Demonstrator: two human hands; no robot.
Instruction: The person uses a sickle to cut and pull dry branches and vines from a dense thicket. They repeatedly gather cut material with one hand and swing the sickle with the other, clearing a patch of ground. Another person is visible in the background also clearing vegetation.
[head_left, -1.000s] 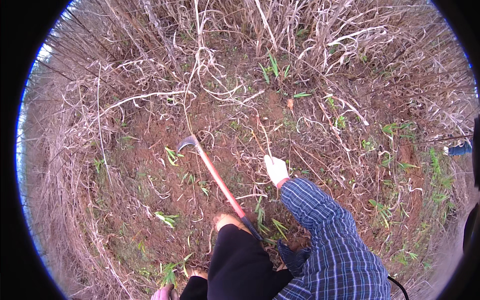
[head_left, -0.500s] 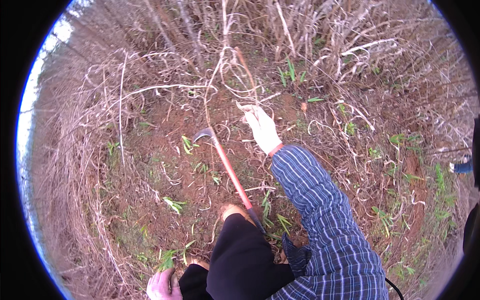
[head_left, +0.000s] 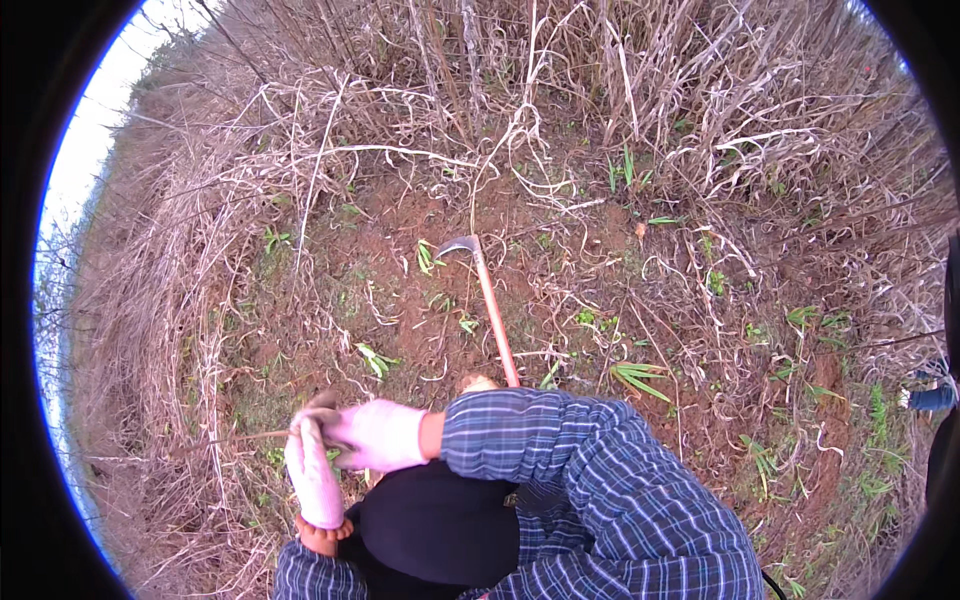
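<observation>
My left hand (head_left: 313,478), in a pinkish glove, is closed on a thin dry stem (head_left: 250,439) that sticks out to the left. My right hand (head_left: 383,432), gloved too, meets it from the right, its fingers wrapped at the same stem's end and partly blurred. A long-handled sickle (head_left: 492,305) lies on the soil just beyond my arms, curved blade pointing left, the grip end hidden behind my sleeve. My dark-clad leg (head_left: 420,530) is under my arms.
Dry grass and upright stalks (head_left: 640,70) crowd the upper part and left side of the view. Reddish soil (head_left: 400,210) carries small green shoots and scattered dead stems. At the right edge, another person's blue-clad leg and shoe (head_left: 925,398) show.
My right hand has pulled back from the dry stems ahead, down and left to my left hand, with a stem. My left hand has risen from the lower edge.
</observation>
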